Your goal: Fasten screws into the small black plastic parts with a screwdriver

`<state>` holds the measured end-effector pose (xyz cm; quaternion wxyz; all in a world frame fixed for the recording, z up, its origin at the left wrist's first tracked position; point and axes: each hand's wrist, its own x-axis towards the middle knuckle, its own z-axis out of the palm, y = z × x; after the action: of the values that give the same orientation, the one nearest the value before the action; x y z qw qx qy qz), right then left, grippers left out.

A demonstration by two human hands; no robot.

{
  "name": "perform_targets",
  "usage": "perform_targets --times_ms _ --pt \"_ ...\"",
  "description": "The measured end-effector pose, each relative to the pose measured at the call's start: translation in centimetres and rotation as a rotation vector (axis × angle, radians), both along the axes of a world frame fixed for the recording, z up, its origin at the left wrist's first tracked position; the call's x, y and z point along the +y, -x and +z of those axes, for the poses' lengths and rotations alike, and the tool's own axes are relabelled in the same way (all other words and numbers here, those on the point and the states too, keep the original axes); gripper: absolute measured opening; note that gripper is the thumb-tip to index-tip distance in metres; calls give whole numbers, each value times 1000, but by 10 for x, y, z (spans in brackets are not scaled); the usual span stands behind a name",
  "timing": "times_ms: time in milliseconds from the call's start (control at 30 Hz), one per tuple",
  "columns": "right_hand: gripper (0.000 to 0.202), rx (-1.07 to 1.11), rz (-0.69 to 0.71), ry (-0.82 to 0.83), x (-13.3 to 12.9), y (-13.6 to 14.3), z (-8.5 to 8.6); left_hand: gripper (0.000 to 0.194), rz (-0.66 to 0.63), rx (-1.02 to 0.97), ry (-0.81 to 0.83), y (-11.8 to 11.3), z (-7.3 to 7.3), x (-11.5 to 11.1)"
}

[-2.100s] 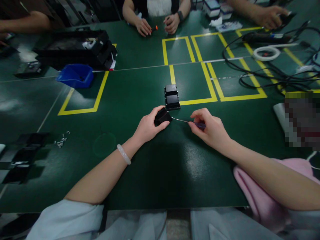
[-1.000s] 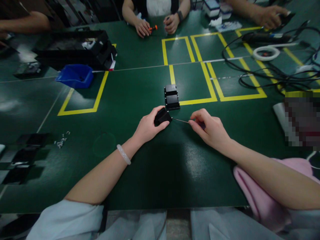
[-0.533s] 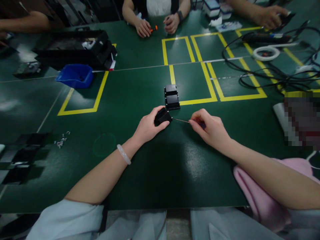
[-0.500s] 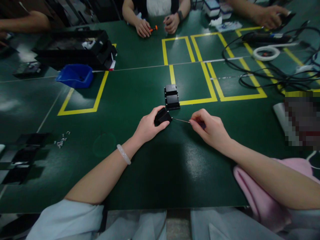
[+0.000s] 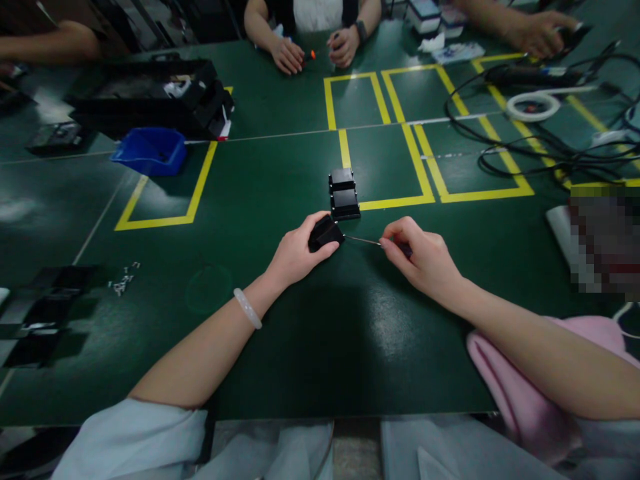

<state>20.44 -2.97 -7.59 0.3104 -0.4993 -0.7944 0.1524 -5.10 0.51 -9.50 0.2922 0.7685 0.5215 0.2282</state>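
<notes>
My left hand (image 5: pixel 300 252) is closed around a small black plastic block (image 5: pixel 325 233) at the middle of the green table. In my right hand (image 5: pixel 419 257) is a screwdriver (image 5: pixel 363 240); its thin metal shaft points left and the tip meets a small silver screw at the block's right edge. My fingers cover most of its handle. Just beyond my left hand lie black blocks (image 5: pixel 344 193) set in a row, with small silver screws along their sides.
Loose screws (image 5: pixel 123 280) and black flat parts (image 5: pixel 50 307) lie at the left. Farther back are a blue bin (image 5: pixel 153 150) and a black tray (image 5: pixel 145 93). Black cables (image 5: pixel 530 157) spread at the right, above a pink cloth (image 5: pixel 505 380). Another person's hands (image 5: pixel 289 57) rest opposite.
My hands, the block and the screwdriver stay almost exactly in place. Across the table, the orange-tipped tool in the other person's hand has turned slightly.
</notes>
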Motion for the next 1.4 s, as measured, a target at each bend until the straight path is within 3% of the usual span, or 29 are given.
perform_targets --times_ms 233,467,700,1400 --pt "9 68 47 -42 1 1 1 63 -5 5 1 0 0 1" --pt "10 102 97 78 1 0 4 64 -1 8 2 0 0 0" --pt "4 76 109 -27 2 1 1 63 7 25 -18 0 0 1" --pt "5 58 97 35 1 0 -1 63 1 7 -12 0 0 1"
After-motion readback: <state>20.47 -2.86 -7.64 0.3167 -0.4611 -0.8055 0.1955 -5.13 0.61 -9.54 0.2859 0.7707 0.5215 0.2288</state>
